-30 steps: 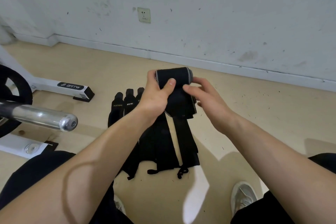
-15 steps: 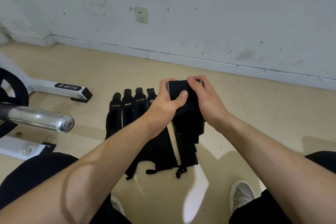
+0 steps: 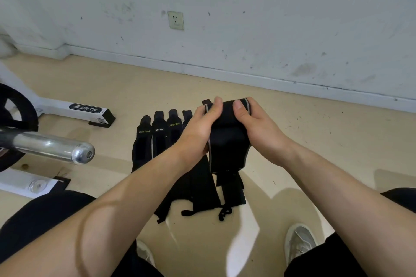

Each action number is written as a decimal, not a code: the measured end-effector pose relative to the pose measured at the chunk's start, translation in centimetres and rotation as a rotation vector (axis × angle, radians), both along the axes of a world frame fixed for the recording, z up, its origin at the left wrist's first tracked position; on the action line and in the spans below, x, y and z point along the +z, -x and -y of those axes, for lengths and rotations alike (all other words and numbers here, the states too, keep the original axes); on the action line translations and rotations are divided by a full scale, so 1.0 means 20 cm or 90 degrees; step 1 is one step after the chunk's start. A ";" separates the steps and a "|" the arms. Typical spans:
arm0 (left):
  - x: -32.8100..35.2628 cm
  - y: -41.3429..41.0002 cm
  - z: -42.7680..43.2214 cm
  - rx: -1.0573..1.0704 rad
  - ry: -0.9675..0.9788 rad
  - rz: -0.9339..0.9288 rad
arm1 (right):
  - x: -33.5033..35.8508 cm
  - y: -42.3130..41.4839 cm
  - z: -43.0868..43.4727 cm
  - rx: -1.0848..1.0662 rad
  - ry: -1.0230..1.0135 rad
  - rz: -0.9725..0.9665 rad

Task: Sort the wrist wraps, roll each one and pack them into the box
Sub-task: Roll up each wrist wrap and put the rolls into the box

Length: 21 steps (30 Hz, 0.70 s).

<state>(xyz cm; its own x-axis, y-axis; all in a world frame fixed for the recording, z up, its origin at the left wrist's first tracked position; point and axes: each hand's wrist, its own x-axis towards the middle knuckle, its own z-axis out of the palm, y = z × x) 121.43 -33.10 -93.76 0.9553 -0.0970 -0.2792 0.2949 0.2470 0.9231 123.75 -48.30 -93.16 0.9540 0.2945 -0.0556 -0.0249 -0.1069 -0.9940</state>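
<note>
A black wrist wrap (image 3: 227, 141) with grey edging is partly rolled at its top end, and its tail hangs down toward the floor. My left hand (image 3: 200, 128) grips the roll's left side, thumb on top. My right hand (image 3: 258, 128) grips the right side, thumb pressed on the roll. Several more black wrist wraps (image 3: 157, 137) lie side by side on the tan floor below and to the left of my hands, some with yellow lettering. No box is in view.
A chrome barbell sleeve (image 3: 56, 148) juts in from the left above a white rack base (image 3: 74, 112). The white wall (image 3: 247, 29) with a socket runs behind. My shoe (image 3: 299, 243) and black-clad knees sit at the bottom.
The roll has turned further and grown as the hanging tail shortened. Both hands shifted their grip on the roll; the right thumb now presses on top of it.
</note>
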 end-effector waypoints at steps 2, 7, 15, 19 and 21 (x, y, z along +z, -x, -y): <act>0.01 0.00 0.00 0.004 0.016 -0.039 | -0.02 0.00 0.00 0.018 -0.003 -0.003; 0.03 0.00 -0.02 0.034 0.009 -0.026 | 0.00 -0.01 0.01 0.053 -0.049 -0.074; 0.06 -0.01 -0.06 -0.015 -0.020 -0.002 | 0.02 -0.02 0.01 0.037 -0.033 -0.113; 0.04 -0.01 -0.06 -0.043 0.040 -0.041 | -0.01 -0.03 0.00 0.010 -0.036 -0.046; 0.03 0.00 -0.04 -0.050 0.065 -0.071 | -0.02 -0.02 -0.01 0.008 -0.009 -0.016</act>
